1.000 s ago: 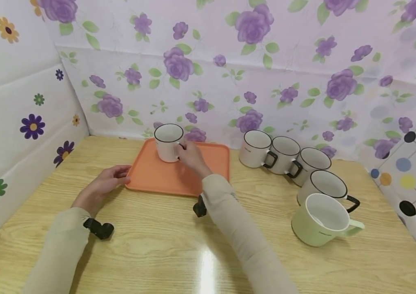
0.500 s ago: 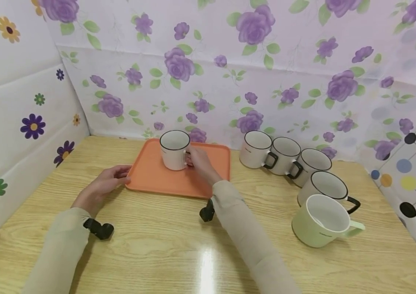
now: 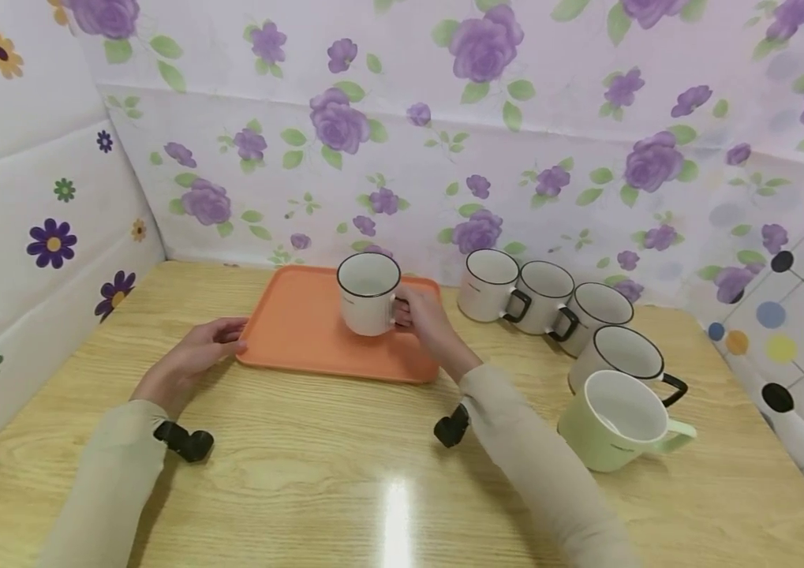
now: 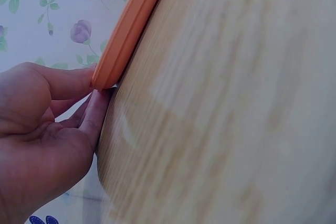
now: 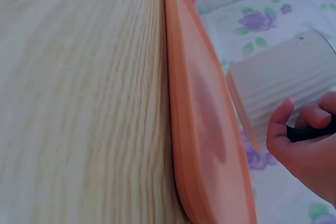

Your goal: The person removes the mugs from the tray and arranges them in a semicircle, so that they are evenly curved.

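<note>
In the head view a white mug (image 3: 369, 300) with a dark rim is over the right half of an orange tray (image 3: 295, 331). My right hand (image 3: 426, 317) grips the mug by its black handle (image 5: 310, 131), fingers curled round it. The right wrist view shows the mug's base raised off the tray, with a soft dark reflection on the tray surface. At the tray's front left corner my left hand (image 3: 201, 351) pinches the rim; the left wrist view shows thumb and fingers (image 4: 94, 116) at the orange edge (image 4: 123, 40). The tray lies flat on the wooden table.
Right of the tray stand several white mugs (image 3: 488, 285) in a curved row, with black handles. A pale green mug (image 3: 611, 430) stands nearest at the row's end. Flowered cloth (image 3: 409, 142) covers the back wall, and a dotted cloth (image 3: 792, 331) hangs at the right.
My right hand has carried the mug rightward and slightly nearer, from the tray's back left to over its right half. My left hand has stayed at the tray corner.
</note>
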Demonstrator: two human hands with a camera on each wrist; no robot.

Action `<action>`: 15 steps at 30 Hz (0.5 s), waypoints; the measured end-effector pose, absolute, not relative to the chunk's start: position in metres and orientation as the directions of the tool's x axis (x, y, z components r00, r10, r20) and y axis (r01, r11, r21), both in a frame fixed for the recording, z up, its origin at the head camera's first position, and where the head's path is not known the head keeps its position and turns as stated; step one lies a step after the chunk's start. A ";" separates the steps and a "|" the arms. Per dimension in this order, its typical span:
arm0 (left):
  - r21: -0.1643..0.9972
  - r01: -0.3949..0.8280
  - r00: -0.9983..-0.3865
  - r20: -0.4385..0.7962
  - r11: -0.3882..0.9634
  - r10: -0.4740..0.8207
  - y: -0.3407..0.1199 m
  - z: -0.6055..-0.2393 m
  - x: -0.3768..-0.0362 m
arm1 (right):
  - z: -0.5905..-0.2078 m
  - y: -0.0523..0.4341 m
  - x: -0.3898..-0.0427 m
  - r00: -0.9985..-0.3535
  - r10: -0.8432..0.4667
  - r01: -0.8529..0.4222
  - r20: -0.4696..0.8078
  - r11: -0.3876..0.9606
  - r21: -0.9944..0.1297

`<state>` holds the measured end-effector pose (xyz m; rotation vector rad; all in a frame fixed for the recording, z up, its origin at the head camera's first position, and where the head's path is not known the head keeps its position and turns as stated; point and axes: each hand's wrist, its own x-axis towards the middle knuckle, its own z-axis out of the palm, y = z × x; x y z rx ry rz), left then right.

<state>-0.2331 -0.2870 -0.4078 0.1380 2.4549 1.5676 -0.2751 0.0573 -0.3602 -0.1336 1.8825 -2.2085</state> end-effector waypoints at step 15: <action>0.896 -0.034 -0.969 -0.139 0.443 0.206 -0.286 -0.405 -0.231 | -0.343 0.113 -0.204 -0.964 -0.266 0.070 -0.023 -0.169 -0.983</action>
